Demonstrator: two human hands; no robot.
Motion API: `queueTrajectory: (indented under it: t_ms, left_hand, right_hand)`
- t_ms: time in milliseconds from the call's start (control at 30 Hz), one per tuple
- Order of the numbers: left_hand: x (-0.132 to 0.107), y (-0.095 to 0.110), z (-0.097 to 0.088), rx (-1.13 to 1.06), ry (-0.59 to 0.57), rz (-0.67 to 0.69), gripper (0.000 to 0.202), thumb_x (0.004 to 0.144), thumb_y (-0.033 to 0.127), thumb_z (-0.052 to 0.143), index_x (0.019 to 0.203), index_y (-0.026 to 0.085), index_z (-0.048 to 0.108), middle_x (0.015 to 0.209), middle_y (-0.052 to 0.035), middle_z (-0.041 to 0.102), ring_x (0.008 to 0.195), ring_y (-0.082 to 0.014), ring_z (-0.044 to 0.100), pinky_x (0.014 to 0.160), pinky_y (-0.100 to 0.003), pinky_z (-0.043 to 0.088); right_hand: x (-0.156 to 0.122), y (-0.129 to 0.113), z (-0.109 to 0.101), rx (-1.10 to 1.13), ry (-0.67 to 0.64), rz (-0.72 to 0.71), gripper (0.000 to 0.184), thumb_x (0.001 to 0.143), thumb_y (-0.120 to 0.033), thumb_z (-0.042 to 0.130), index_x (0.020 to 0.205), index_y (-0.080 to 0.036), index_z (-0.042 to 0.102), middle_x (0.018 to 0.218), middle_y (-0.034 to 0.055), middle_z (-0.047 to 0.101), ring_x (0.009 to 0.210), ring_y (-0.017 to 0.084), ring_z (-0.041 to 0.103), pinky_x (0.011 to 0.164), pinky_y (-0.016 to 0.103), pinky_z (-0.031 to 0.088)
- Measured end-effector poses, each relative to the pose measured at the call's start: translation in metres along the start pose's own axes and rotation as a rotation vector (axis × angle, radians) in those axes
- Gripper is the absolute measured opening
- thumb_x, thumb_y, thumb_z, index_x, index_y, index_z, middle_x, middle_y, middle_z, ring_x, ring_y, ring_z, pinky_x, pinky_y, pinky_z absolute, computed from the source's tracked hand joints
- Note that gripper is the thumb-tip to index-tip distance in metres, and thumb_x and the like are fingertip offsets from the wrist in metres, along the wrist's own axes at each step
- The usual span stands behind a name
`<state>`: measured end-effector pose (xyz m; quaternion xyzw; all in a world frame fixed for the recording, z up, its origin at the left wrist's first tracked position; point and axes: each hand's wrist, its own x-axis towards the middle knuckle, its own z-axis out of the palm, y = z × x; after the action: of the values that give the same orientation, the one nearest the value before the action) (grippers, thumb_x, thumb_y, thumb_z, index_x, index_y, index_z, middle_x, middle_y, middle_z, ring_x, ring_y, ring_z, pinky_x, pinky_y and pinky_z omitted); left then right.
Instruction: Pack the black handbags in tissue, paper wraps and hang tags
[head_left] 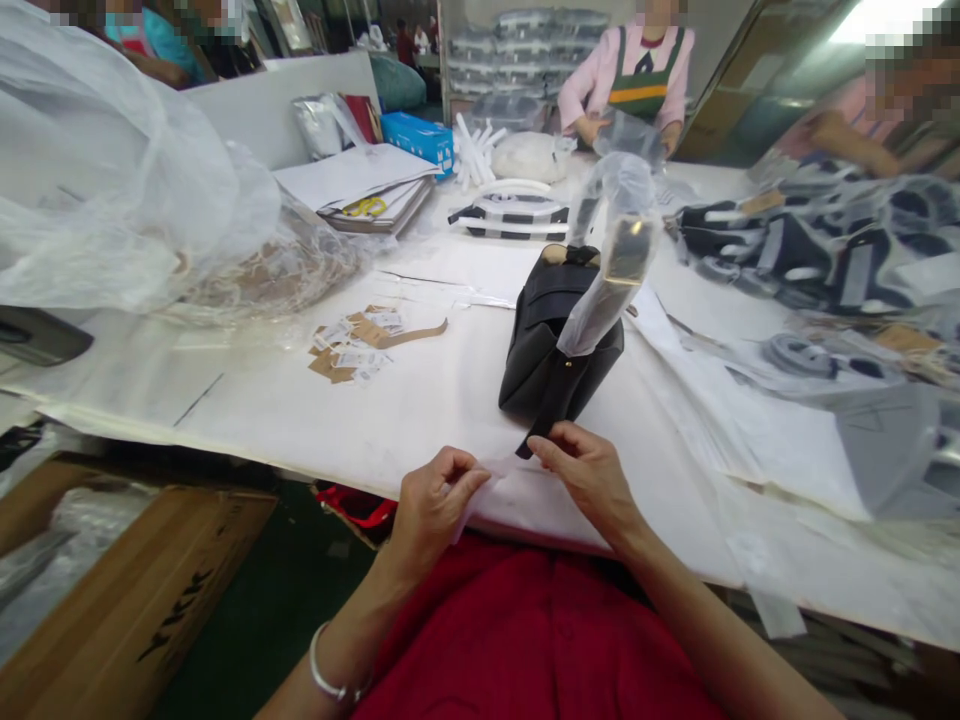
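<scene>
A black handbag (pixel 551 330) stands upright on the white table (pixel 420 400) just beyond my hands, its handle wrapped in clear plastic film (pixel 611 270). A black strap (pixel 544 430) hangs from its front down to my fingers. My left hand (pixel 435 505) is closed in a pinch on a small clear plastic sleeve (pixel 491 470) at the table's near edge. My right hand (pixel 589 470) is closed too, pinching the strap's end and the sleeve's other side.
Paper tags (pixel 360 345) lie left of the bag. Large plastic bags (pixel 112 170) pile at far left, black-and-white bags (pixel 517 215) behind, more bags (pixel 825 250) at right. Other people work across the table. A cardboard box (pixel 142 590) sits below left.
</scene>
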<state>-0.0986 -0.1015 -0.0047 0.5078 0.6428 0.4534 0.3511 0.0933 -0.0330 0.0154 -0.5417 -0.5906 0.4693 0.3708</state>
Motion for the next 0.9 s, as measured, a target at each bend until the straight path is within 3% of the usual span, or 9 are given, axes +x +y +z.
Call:
queueTrajectory:
  t_ms: [100, 267, 633, 900]
  left_hand:
    - [-0.002, -0.007, -0.008, 0.101, -0.003, 0.042, 0.015, 0.081, 0.033, 0.063, 0.074, 0.021, 0.065, 0.065, 0.0039, 0.064, 0.061, -0.0109, 0.055, 0.062, -0.021, 0.041]
    - [-0.008, -0.018, -0.011, 0.141, -0.043, 0.015, 0.013, 0.080, 0.032, 0.063, 0.075, 0.021, 0.065, 0.064, 0.0044, 0.063, 0.059, -0.0104, 0.054, 0.058, -0.020, 0.040]
    - [-0.013, -0.006, -0.002, -0.008, -0.045, -0.101, 0.017, 0.075, 0.034, 0.064, 0.071, 0.018, 0.063, 0.060, 0.0037, 0.060, 0.056, -0.0100, 0.050, 0.054, -0.019, 0.038]
    - [-0.013, -0.007, 0.010, -0.054, -0.067, -0.128, 0.020, 0.079, 0.036, 0.064, 0.072, 0.018, 0.061, 0.062, 0.0028, 0.059, 0.058, -0.0112, 0.051, 0.053, -0.019, 0.039]
  right_hand:
    - [-0.012, -0.013, 0.000, 0.192, -0.082, 0.031, 0.030, 0.076, -0.046, 0.074, 0.073, -0.018, 0.065, 0.061, -0.0014, 0.061, 0.058, 0.013, 0.055, 0.056, 0.025, 0.043]
    - [-0.021, -0.023, 0.003, 0.468, -0.093, 0.045, 0.024, 0.078, -0.041, 0.076, 0.080, -0.019, 0.065, 0.066, -0.0023, 0.063, 0.057, 0.011, 0.057, 0.056, 0.024, 0.045]
    - [-0.015, -0.012, 0.003, 0.265, -0.102, 0.007, 0.027, 0.079, -0.043, 0.074, 0.077, -0.018, 0.066, 0.065, -0.0024, 0.059, 0.062, 0.012, 0.051, 0.060, 0.025, 0.040]
    - [-0.014, -0.012, -0.001, 0.251, -0.073, -0.043, 0.024, 0.079, -0.042, 0.074, 0.079, -0.019, 0.068, 0.078, 0.0011, 0.061, 0.074, 0.016, 0.053, 0.068, 0.027, 0.042]
